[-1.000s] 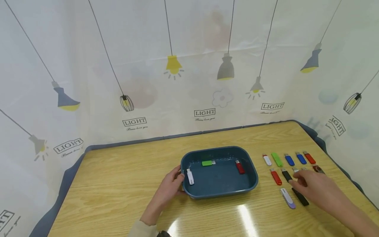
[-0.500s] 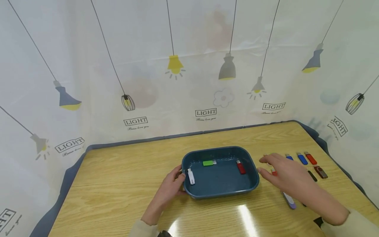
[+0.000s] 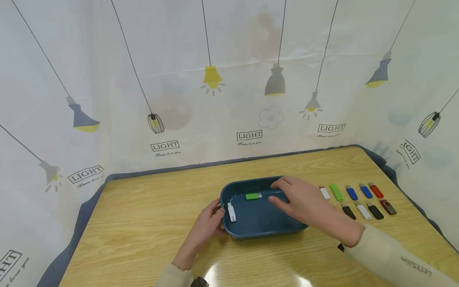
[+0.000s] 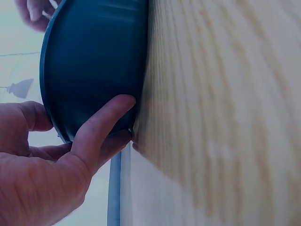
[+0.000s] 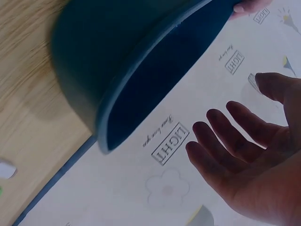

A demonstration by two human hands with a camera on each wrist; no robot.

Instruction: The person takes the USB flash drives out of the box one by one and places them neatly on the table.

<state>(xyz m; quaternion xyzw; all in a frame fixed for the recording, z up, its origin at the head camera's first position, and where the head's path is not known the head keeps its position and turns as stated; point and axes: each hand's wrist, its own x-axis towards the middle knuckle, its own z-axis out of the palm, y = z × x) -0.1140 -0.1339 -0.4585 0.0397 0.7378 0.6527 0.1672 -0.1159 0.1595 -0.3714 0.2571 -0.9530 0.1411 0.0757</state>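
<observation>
A dark blue plastic tray [image 3: 265, 233] stands on the wooden table, with a green USB stick [image 3: 252, 196] and a white USB stick [image 3: 231, 212] lying inside. My left hand [image 3: 205, 226] holds the tray's left end, thumb at the rim; in the left wrist view its fingers [image 4: 106, 120] lie along the outer wall. Over the tray's right side hovers my right hand [image 3: 301, 199], covering that part of the inside. The right wrist view shows this hand [image 5: 254, 155] with fingers spread, nothing in it, apart from the tray.
Right of the tray several USB sticks lie in rows, among them a light green one [image 3: 336, 192], a blue one [image 3: 352, 192], a red one [image 3: 376, 190] and a brown one [image 3: 388, 207]. The right sleeve [image 3: 398, 255] crosses the table's front right. A lamp-patterned curtain [image 3: 229, 99] hangs behind.
My right hand has swung left from the rows of USB sticks to above the tray, hiding the dark red USB stick in it. My left hand stays on the tray.
</observation>
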